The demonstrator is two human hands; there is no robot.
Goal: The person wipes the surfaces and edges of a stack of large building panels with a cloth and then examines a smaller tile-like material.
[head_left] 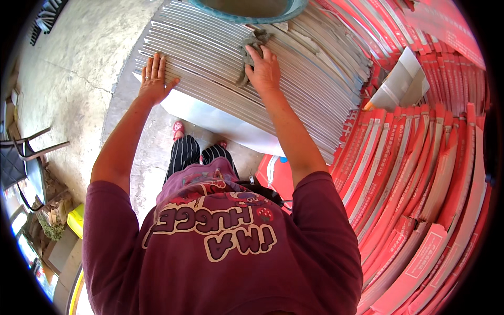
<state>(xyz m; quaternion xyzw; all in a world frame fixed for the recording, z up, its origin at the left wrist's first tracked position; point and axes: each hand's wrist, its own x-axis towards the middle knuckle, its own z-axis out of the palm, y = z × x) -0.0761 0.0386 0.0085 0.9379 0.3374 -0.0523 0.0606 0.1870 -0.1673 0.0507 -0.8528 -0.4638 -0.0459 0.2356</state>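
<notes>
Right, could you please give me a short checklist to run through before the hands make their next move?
1. Right hand on the grey cloth: ok, fingers and thumb are on it.
2. Left hand laid flat on the ridged grey stack: ok, palm down, near its left end.
3. Cloth wet enough: cannot tell, dampness does not show clearly.
4. Blue-rimmed basin standing steady: cannot tell, the picture's top edge cuts it off.
5. Red packs clear of both hands: ok, they stand off to the right.
</notes>
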